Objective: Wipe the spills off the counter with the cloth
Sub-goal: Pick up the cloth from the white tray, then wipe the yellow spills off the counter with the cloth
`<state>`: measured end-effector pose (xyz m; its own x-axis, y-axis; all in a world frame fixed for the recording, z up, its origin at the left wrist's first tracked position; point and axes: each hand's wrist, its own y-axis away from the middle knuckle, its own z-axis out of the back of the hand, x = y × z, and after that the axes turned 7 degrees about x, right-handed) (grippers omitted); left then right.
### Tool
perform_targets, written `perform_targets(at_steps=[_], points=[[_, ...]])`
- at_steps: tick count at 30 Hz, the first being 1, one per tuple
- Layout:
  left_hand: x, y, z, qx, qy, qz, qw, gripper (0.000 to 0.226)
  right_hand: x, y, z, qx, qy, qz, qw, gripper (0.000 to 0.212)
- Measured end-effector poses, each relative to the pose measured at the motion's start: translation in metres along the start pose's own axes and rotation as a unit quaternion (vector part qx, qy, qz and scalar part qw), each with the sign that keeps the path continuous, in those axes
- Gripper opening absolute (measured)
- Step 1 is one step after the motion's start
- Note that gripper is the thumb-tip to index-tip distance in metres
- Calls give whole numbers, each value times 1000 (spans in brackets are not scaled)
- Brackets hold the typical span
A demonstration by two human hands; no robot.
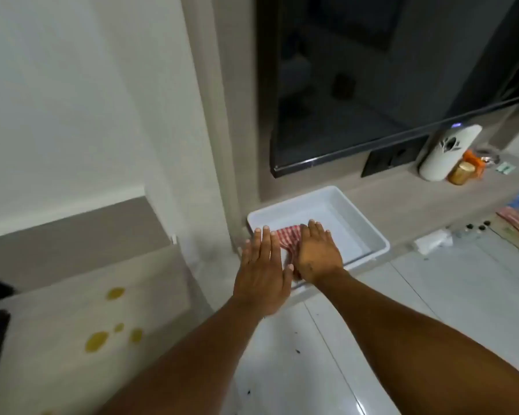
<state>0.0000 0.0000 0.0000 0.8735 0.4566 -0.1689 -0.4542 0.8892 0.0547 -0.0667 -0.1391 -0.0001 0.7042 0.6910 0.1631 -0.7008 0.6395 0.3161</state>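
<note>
Head view: both hands reach forward into a white tray (369, 232) that sits on the bench against the wall, below a dark screen (372, 85). The red-and-white checked cloth (286, 239) lies bunched in the near-left corner of the tray. The left hand (262, 275) is flat, palm down, fingers (265, 238) extended and spread, at the cloth's left edge; whether it presses the cloth cannot be told. The right hand (318, 254) lies flat over the cloth's right part, fingers extended, gripping nothing. Neither hand has closed on the cloth.

The cloth shows between the two hands, directly under the fingers, with its long axis running roughly near to far. The right hand covers more of it and appears better placed to gather it.

The yellow spills (98, 339) lie on a pale bench surface (57, 310) well apart, to the left and nearer the person, with one drop (115, 293) farther back. The coming move therefore calls for lifting the cloth over the tray's near rim and carrying it left. A wall corner (210, 190) stands between tray and spills. A white dispenser (445, 154) and a jar (461, 172) stand far right, clear of that path.
</note>
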Motion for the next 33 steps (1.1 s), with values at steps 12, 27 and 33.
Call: perform_targets(at_steps=[12, 27, 33], points=[[22, -27, -46, 62, -13, 45, 997, 74, 12, -45, -43, 69, -23, 32, 997, 94], [55, 72, 14, 46, -16, 61, 997, 75, 64, 52, 19, -50, -49, 30, 997, 65], [82, 173, 42, 24, -21, 85, 996, 74, 153, 148, -3, -95, -132, 81, 983, 55]])
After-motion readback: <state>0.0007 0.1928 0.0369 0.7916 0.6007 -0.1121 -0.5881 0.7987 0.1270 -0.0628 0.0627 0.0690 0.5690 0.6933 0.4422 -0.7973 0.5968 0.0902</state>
